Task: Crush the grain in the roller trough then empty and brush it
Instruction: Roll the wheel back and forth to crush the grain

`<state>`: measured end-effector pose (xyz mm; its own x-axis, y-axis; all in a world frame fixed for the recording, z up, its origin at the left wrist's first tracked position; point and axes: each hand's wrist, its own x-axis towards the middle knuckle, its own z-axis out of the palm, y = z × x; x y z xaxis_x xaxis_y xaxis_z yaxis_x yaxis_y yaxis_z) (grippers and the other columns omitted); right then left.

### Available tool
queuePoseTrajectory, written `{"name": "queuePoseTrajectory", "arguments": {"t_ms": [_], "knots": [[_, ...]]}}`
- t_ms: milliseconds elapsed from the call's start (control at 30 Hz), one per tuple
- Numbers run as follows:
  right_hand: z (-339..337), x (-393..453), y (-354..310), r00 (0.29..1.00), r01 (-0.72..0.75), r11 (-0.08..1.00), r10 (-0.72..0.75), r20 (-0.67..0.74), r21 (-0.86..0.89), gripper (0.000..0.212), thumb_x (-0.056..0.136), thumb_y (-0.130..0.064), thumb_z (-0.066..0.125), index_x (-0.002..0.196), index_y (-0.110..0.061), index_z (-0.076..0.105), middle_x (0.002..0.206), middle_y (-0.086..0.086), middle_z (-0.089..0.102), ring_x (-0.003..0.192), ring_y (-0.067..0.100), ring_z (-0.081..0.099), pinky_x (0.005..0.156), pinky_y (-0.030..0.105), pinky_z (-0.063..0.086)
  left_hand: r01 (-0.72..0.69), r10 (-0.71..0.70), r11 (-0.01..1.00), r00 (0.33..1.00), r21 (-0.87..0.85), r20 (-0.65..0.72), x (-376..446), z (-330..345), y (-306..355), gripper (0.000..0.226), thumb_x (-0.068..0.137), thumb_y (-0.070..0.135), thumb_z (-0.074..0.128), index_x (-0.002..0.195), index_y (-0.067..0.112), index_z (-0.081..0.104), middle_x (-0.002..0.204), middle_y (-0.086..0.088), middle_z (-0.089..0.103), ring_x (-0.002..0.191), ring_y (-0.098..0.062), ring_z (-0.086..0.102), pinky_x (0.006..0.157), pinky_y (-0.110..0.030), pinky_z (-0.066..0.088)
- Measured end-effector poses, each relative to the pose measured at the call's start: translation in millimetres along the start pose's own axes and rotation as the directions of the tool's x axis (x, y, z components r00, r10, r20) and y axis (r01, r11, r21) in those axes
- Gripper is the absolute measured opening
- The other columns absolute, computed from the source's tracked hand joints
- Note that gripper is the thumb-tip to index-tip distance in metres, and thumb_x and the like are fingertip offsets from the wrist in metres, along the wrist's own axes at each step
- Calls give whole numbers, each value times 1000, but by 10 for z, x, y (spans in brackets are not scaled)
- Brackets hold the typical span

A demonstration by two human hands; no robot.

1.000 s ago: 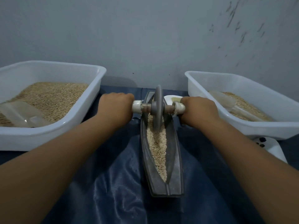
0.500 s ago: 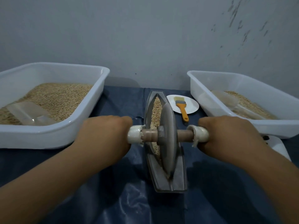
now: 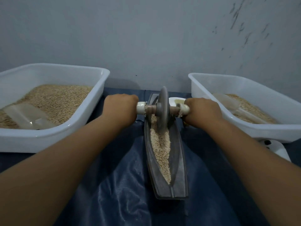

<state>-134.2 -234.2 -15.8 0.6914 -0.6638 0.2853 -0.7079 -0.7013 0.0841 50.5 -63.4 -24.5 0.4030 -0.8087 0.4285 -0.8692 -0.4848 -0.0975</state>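
Note:
A dark boat-shaped roller trough (image 3: 178, 162) lies lengthwise on the blue cloth, with pale grain (image 3: 161, 147) along its groove. A grey disc roller (image 3: 162, 110) on a wooden axle stands upright at the trough's far end. My left hand (image 3: 120, 108) grips the axle's left white-capped handle and my right hand (image 3: 202, 110) grips the right one, both arms stretched forward. Behind the roller a white plate (image 3: 176, 101) shows partly; the brush on it is mostly hidden.
A white tub (image 3: 97, 95) of grain with a clear scoop (image 3: 24, 116) stands at the left. A second white tub (image 3: 276, 128) with grain and a clear scoop (image 3: 228, 101) stands at the right, with a white device (image 3: 276, 149) below it. A grey wall is close behind.
Half a second ago the roller was at the trough's near end; both hands have pushed it to the far end, uncovering the grain in the near part and hiding the brush.

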Motion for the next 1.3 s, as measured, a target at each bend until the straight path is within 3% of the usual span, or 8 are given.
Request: {"name": "queuePoseTrajectory", "arguments": {"t_ms": [167,267,367,567,867,1000,1167,1300], "knots": [[-182,-667,0,995,8,999,-13,96,53,21,77,-36,62,69,-29,43,67,-9,52,61,11,49,48,24,28,-75,75,997,997,22,-34,-509,-259,77,26,78,27,64,74,28,38,60,8,40,56,-16,46,55,-29,31],[-414,-1129,32,997,40,999,-40,68,-5,26,75,-48,63,70,-34,41,60,-12,49,55,1,44,45,23,26,-163,159,986,971,-13,-177,-896,-448,101,37,62,23,77,66,25,40,53,8,41,45,-17,41,48,-25,27],[-612,-1372,15,997,69,994,-70,-12,-83,29,69,-53,61,66,-35,38,52,-13,43,47,-1,38,41,22,23,-181,175,983,966,-16,-191,-1072,-566,75,44,50,23,80,62,26,38,49,9,37,40,-15,34,45,-19,16],[-418,-942,-62,991,0,1000,0,135,0,19,75,-40,61,69,-30,46,64,-9,52,59,5,47,47,24,30,-65,65,998,995,4,-80,-790,-272,64,25,70,31,70,70,27,45,58,7,49,53,-17,49,50,-25,32],[20,98,-24,999,-15,1000,15,-31,17,22,64,-33,63,71,-29,42,62,-8,49,53,10,41,47,25,24,19,-20,1000,999,-3,-40,151,53,0,14,79,22,62,79,25,48,66,5,47,65,-21,52,65,-33,46],[86,-8,13,999,-20,999,22,-50,44,15,69,-27,61,76,-30,48,64,-9,49,52,9,39,46,24,22,-15,16,999,999,33,-28,75,16,18,24,78,26,66,76,27,42,64,7,45,64,-20,54,65,-32,47],[-51,-499,14,994,-22,996,12,112,91,18,76,-35,62,74,-29,45,70,-9,53,64,11,50,51,26,35,-84,84,996,996,26,0,-303,-245,112,18,80,31,65,79,27,47,69,7,52,65,-17,54,65,-30,46],[-307,-1054,47,984,12,996,-27,175,84,23,76,-48,65,74,-36,45,68,-13,54,63,3,51,55,25,42,-176,178,984,974,30,-143,-755,-452,158,31,66,25,74,68,24,44,56,6,45,49,-18,45,52,-27,34]]}}
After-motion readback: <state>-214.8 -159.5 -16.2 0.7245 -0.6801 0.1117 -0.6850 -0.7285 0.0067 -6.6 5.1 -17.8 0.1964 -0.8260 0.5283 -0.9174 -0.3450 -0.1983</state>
